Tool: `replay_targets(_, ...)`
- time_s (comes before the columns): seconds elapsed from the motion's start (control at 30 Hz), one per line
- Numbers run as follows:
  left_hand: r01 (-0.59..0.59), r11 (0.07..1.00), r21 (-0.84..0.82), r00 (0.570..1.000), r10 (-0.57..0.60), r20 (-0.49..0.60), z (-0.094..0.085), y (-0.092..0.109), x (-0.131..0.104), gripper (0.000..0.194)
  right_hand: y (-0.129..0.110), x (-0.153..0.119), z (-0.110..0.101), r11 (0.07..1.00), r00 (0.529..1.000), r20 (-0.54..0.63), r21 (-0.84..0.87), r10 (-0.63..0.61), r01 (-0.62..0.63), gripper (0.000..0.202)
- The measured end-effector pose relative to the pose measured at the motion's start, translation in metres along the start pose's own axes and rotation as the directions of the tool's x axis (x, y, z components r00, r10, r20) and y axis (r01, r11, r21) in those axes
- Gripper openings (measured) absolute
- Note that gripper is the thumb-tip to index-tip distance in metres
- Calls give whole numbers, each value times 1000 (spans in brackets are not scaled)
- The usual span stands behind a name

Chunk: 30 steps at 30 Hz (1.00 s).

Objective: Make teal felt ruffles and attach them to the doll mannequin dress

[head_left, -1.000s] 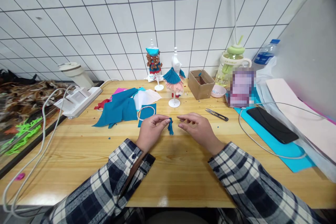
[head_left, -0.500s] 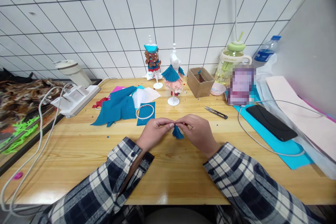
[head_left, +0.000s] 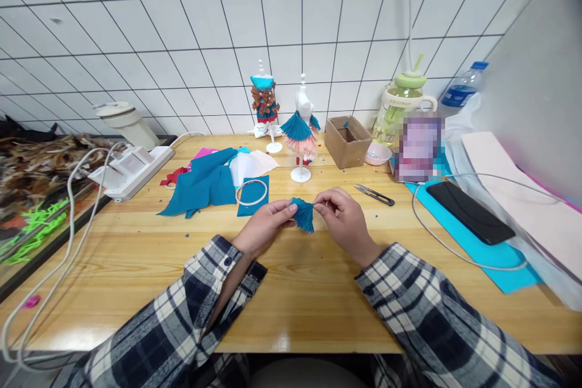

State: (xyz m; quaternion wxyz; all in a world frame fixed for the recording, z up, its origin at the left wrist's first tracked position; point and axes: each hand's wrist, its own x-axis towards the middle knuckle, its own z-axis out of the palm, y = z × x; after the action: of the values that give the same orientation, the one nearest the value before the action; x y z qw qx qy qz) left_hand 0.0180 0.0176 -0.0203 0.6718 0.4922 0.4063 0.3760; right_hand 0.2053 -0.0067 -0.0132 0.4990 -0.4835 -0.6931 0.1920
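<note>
Pleated teal piece [head_left: 304, 216] lies between your hands above the surface [head_left: 291, 291], fanning down toward you. Left hand's [head_left: 262, 227] grip is closed on its left edge; right hand's [head_left: 344, 222] fingertips pinch its upper right corner.

The pleated piece [head_left: 304, 215] is deep teal, matching the large cloth [head_left: 204, 185], while the shirt sleeves [head_left: 159, 321] are plaid in navy, grey and cream. Teal pleats over pale pink ones dress the white front mannequin [head_left: 302, 127]; the rear mannequin [head_left: 264, 103] wears turquoise, brown, teal and red. Dark lines grid the white wall [head_left: 282, 18] behind the yellowish wood-grained table [head_left: 291, 297], and bright turquoise shows under the black phone [head_left: 470, 212].
</note>
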Motion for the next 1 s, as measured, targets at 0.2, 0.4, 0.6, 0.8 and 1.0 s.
replay_targets(0.2,-64,990,122,994,75,-83,0,5,-1,32,2,0,3,999,983,184,42,-28,21,8)
replay_targets(0.4,-415,503,758,839,534,106,6,14,-9,43,1,-3,3,971,987,109,-197,-115,135,10)
replay_targets(0.6,-420,219,881,744,639,195,8,9,-13,17,-6,-10,10,956,981,80,-220,-178,192,10)
replay_targets(0.8,-435,167,885,722,653,231,4,8,-9,11,-5,-8,10,976,991,21,-173,-133,134,7)
replay_targets(1.0,-482,137,866,691,667,279,3,10,-9,14,-7,-8,11,996,999,-13,-75,-49,48,10)
